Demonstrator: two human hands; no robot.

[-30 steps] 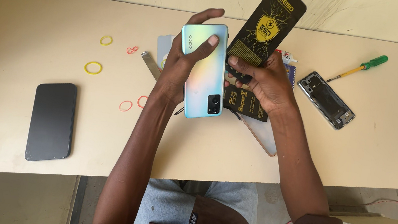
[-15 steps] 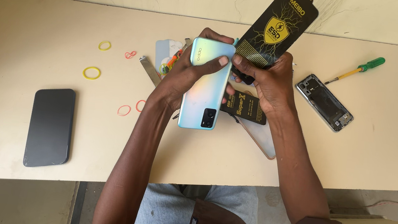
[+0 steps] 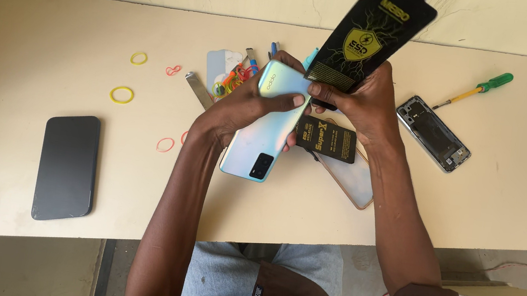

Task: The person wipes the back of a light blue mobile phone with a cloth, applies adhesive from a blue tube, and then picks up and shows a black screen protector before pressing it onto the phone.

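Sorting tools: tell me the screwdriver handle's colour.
Green, on the yellow-shafted screwdriver; head view.

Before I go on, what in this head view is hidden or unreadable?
- Screen side of the pale blue phone: faces down, under the left hand.
- Black sleeve: top corner cut off by the frame edge, blurred.
- Clear case: partly under a small black packet.
- Small tools: behind the left hand, too small to identify.

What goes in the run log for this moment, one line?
left hand: holds pale blue phone back up | right hand: holds black packet | dark phone flat on table
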